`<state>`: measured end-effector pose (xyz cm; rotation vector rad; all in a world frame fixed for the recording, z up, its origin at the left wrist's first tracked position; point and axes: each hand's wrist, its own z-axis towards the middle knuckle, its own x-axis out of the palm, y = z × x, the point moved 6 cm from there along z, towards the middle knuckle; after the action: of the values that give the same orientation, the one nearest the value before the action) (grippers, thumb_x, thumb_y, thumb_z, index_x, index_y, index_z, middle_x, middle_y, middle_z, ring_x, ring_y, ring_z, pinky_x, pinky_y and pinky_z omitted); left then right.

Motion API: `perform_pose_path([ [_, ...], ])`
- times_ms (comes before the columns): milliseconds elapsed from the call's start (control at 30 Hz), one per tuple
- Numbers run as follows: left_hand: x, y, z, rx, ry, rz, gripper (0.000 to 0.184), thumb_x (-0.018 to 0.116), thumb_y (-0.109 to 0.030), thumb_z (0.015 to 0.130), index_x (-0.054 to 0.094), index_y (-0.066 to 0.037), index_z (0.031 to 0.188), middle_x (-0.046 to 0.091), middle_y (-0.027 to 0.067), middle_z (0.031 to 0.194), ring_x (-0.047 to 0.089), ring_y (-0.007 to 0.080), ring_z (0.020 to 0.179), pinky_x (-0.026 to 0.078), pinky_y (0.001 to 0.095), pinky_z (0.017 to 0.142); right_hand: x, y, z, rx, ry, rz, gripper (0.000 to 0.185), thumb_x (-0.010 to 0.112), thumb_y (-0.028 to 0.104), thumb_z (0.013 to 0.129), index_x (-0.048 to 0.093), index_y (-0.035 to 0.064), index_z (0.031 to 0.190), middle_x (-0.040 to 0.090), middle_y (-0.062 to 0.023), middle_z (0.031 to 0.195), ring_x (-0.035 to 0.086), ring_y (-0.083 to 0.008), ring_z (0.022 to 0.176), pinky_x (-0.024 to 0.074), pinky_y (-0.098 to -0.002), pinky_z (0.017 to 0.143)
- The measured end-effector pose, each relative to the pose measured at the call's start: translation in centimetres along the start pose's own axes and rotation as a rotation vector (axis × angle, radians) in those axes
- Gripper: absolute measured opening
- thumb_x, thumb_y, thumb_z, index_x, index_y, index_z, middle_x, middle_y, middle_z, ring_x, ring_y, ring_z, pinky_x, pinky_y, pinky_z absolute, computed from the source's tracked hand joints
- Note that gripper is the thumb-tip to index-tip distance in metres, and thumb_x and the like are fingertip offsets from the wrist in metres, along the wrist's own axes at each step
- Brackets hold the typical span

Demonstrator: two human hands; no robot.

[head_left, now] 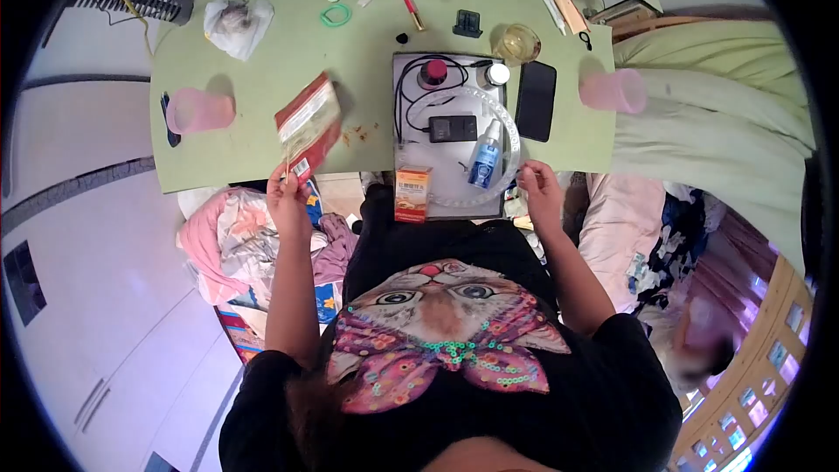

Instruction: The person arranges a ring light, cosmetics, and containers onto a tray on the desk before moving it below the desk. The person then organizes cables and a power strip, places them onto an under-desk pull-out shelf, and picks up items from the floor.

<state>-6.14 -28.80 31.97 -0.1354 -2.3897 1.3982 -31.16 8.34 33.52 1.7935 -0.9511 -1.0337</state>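
Observation:
My left hand (288,196) pinches the lower end of a red and white printed packet (309,127), raised over the front left of the desk. Its far end points toward the back of the desk. My right hand (539,193) is closed beside the tray's right edge, fingertips pressed together; I cannot make out whether anything is in them. Nearest to it is a clear plastic ring (511,127) on the grey tray (404,63). Inside the ring lie a blue spray bottle (485,157) and a black device with a cable (453,128). An orange and white box (412,195) stands at the tray's front left.
A black phone (536,102) lies right of the tray, near a glass cup (518,44). Pink cups (199,111) stand at both sides of the green desk (367,70). Brown crumbs (358,134) lie near the packet. A white plastic bag (240,28) sits at the back left.

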Motion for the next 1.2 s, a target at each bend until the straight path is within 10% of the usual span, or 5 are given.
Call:
perform_pose_path([
  [200, 8.9, -5.1, -9.4, 0.196, 0.292, 0.041, 0.025, 0.053, -0.009, 0.084, 0.053, 0.003, 0.106, 0.059, 0.0069, 0.096, 0.055, 0.0115, 0.086, 0.043, 0.0247, 0.077, 5.3, 7.5, -0.2, 0.184, 0.530, 0.375, 0.040, 0.042, 0.029, 0.090, 0.039, 0.0021, 0.119, 0.057, -0.0077, 0.099, 0.055, -0.0151, 0.086, 0.0440, -0.0274, 0.075],
  [367, 12.7, 1.7, -13.5, 0.119, 0.543, 0.603, 0.017, 0.054, -0.010, 0.082, 0.060, -0.002, 0.096, 0.060, 0.0048, 0.082, 0.054, 0.0087, 0.075, 0.042, 0.0216, 0.068, 5.2, 9.5, -0.4, 0.162, 0.731, 0.594, 0.040, 0.047, 0.022, 0.088, 0.037, 0.0019, 0.121, 0.052, -0.0080, 0.108, 0.052, -0.0156, 0.094, 0.0414, -0.0298, 0.082],
  [633, 12.0, 4.6, -14.7, 0.177, 0.450, 0.837, 0.013, 0.052, -0.008, 0.082, 0.058, -0.003, 0.092, 0.060, 0.0140, 0.098, 0.059, 0.0275, 0.086, 0.046, 0.0304, 0.074, 5.8, 3.8, 3.5, -0.048, 0.502, -0.066, 0.030, 0.056, 0.012, 0.081, 0.048, 0.0004, 0.108, 0.059, -0.0091, 0.100, 0.055, -0.0148, 0.090, 0.0426, -0.0296, 0.080],
  [900, -4.6, 4.9, -17.0, 0.117, 0.162, 1.681, 0.033, 0.058, -0.028, 0.078, 0.055, -0.002, 0.097, 0.058, 0.0165, 0.093, 0.057, 0.0334, 0.082, 0.046, 0.0396, 0.070, 4.6, 6.2, 5.2, -0.126, 0.764, -0.947, 0.044, 0.056, 0.046, 0.075, 0.063, 0.0021, 0.075, 0.060, -0.0142, 0.063, 0.060, -0.0303, 0.066, 0.0471, -0.0375, 0.061],
  [1200, 1.3, 12.5, -14.1, -0.157, 0.271, 0.616, 0.064, 0.059, -0.013, 0.072, 0.029, -0.002, 0.128, 0.041, 0.0142, 0.125, 0.049, 0.0235, 0.101, 0.044, 0.0317, 0.081, 7.7, 13.8, 12.0, -0.588, 0.621, -0.887, 0.025, 0.059, 0.026, 0.077, 0.060, 0.0045, 0.089, 0.061, -0.0133, 0.069, 0.059, -0.0277, 0.062, 0.0454, -0.0350, 0.061],
])
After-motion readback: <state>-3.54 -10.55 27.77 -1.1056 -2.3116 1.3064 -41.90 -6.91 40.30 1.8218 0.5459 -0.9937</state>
